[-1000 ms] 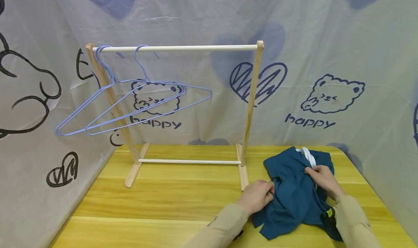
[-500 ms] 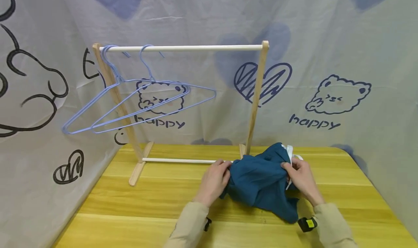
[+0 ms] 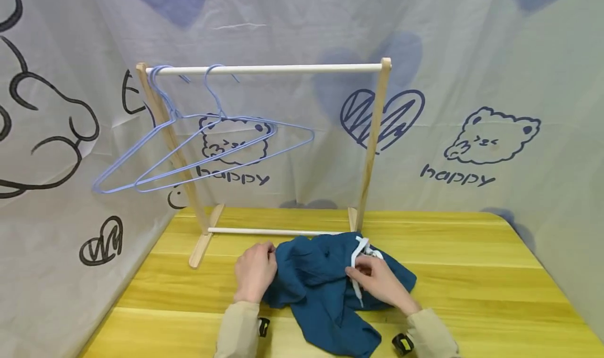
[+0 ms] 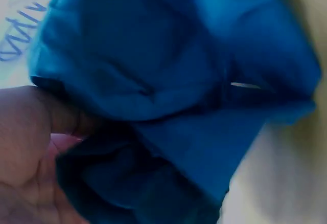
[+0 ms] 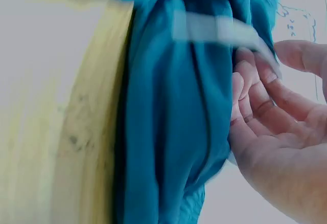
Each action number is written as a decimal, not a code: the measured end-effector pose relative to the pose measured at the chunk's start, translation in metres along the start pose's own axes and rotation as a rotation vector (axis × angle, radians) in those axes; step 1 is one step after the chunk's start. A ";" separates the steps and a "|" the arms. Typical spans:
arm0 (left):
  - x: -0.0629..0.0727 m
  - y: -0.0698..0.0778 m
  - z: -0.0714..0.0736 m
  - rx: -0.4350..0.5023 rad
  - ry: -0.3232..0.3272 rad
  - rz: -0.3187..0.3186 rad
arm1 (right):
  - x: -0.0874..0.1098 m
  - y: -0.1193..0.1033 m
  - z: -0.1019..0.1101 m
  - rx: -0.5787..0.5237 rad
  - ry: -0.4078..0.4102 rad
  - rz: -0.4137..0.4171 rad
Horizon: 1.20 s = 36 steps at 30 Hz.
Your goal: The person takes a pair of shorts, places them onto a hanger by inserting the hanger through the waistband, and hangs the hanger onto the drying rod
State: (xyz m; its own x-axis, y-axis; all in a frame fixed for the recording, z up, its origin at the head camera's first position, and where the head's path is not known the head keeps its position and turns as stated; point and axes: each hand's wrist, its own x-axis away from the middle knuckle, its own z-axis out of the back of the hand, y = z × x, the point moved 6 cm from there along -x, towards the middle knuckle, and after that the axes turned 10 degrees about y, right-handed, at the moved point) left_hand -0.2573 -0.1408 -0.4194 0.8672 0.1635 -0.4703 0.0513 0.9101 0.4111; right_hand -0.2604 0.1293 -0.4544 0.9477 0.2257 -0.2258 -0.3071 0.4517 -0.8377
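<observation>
Dark teal shorts [image 3: 325, 284] with a white drawstring [image 3: 355, 274] lie crumpled at the front middle of the table. At their left edge my left hand [image 3: 255, 270] grips the cloth; in the left wrist view the thumb passes under a fold of the shorts [image 4: 153, 70]. My right hand [image 3: 379, 280] holds the waistband side by the drawstring. In the right wrist view, the fingers of my right hand [image 5: 278, 111] curl against the shorts [image 5: 179, 96], and the blurred drawstring [image 5: 219, 29] runs to the thumb. Cloth hides some fingertips.
Behind the shorts stands a wooden rack with a white top rail [image 3: 283, 69] and a lower bar [image 3: 264, 231]. Several blue hangers [image 3: 203, 177] hang at its left end. A printed cloth backdrop [image 3: 472, 75] closes off the back. The yellow wooden table [image 3: 472, 274] extends right.
Both hands have carried the shorts from the table's right side to the front middle. The cloth has turned and spread, with the drawstring now at its right. The hangers have stayed on the rail.
</observation>
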 end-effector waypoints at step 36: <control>-0.020 0.069 -0.090 0.067 -0.587 -0.073 | 0.007 0.092 0.081 0.240 0.040 -0.314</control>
State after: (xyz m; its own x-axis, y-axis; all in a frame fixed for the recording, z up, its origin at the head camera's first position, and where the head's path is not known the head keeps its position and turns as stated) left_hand -0.3155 -0.0469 -0.4515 0.9881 -0.1539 0.0035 0.1358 0.8821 0.4510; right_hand -0.2892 0.2421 -0.4928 0.9999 0.0131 -0.0005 -0.0093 0.6833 -0.7301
